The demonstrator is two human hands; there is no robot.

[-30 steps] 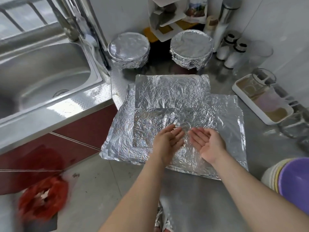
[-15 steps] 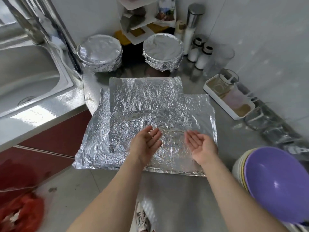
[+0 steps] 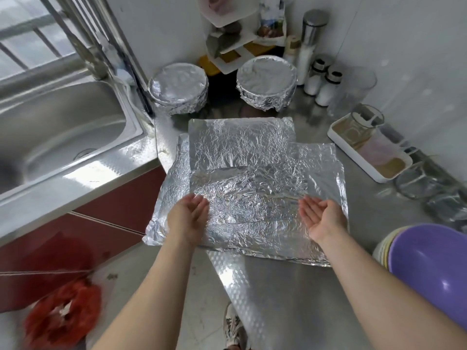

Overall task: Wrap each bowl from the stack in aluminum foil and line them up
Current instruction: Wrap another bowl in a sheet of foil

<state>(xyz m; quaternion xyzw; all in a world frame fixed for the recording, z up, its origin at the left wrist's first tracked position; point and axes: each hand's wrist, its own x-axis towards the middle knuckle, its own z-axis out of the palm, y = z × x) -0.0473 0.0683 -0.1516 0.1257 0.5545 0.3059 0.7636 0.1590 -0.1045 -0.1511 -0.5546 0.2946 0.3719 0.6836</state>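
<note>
Both of your hands are out over the foil sheets (image 3: 242, 147), and neither one has hold of anything. Your left hand (image 3: 188, 215) is at the near left of the crinkled pile, back of the hand up, fingers straight and held together. Your right hand (image 3: 324, 219) is over at the near right, well apart from the other, palm turned up and inward, fingers straight. Whether either hand actually touches the foil, I can't tell from this angle.

The foil sheets lie flat and overlapping in the middle of the worktop (image 3: 265, 286), a smaller sheet on top toward the back, the left side overhanging the worktop's edge.

Behind them, two are done. The left wrapped bowl (image 3: 178, 88) stands by the corner of the sink (image 3: 58, 132), and the right wrapped bowl (image 3: 267, 80) is level with it, with a gap between them. Just beside that one stand the shakers (image 3: 326, 84).

The stack of bowls (image 3: 429, 269) sits beside your right forearm, a purple one on top, partly cut off by the frame. A white tray (image 3: 371, 170) lies further back on the right.
</note>
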